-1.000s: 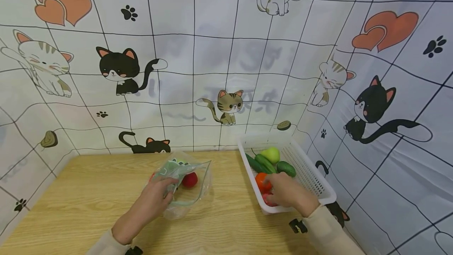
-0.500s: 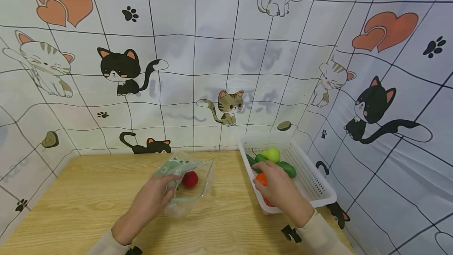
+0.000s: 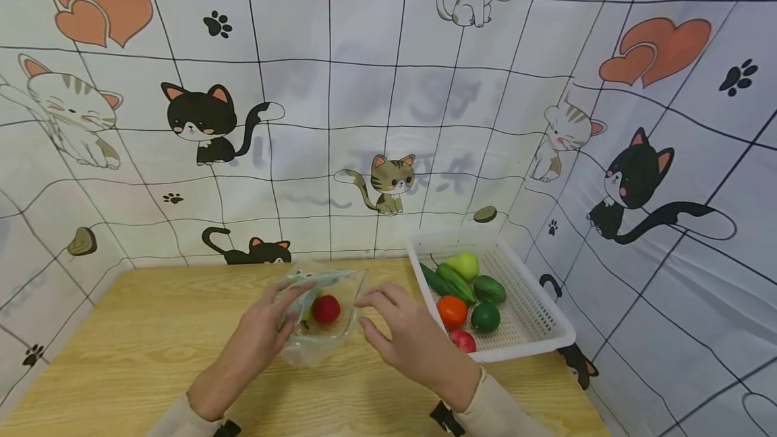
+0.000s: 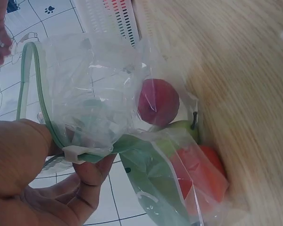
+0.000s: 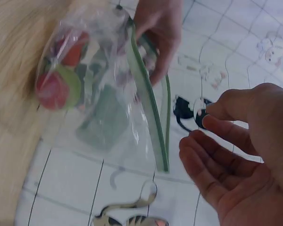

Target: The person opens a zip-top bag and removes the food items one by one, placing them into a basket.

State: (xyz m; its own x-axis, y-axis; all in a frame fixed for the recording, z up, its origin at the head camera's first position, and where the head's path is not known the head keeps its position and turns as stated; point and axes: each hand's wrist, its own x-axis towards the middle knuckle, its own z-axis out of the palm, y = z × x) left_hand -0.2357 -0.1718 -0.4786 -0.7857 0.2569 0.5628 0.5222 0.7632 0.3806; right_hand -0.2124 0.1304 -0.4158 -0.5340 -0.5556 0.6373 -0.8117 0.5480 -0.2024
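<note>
My left hand (image 3: 255, 329) pinches the green-edged mouth of a clear zip bag (image 4: 92, 75) between thumb and fingers. Inside the bag lie a dark red round fruit (image 4: 158, 101), a green fruit with a stem (image 4: 181, 128) and something orange-red (image 4: 205, 174), partly behind the bag's green print. My right hand (image 3: 419, 339) hovers just right of the bag's mouth, its fingers loosely bent and holding nothing. In the right wrist view a gap shows between those fingers and the green zip strip (image 5: 148, 106).
On the right of the wooden table (image 3: 152, 349) stands a white perforated basket (image 3: 534, 302). It holds green cucumbers (image 3: 452, 280), a light green fruit (image 3: 464, 265), an orange-red tomato (image 3: 452, 311), a dark green round one (image 3: 485, 317) and a red one (image 3: 463, 340). A cat-print curtain (image 3: 291, 32) encloses the table.
My right hand has left the basket and moved left to the bag, uncovering the produce there. My left hand keeps its hold on the bag's edge and has shifted slightly up.
</note>
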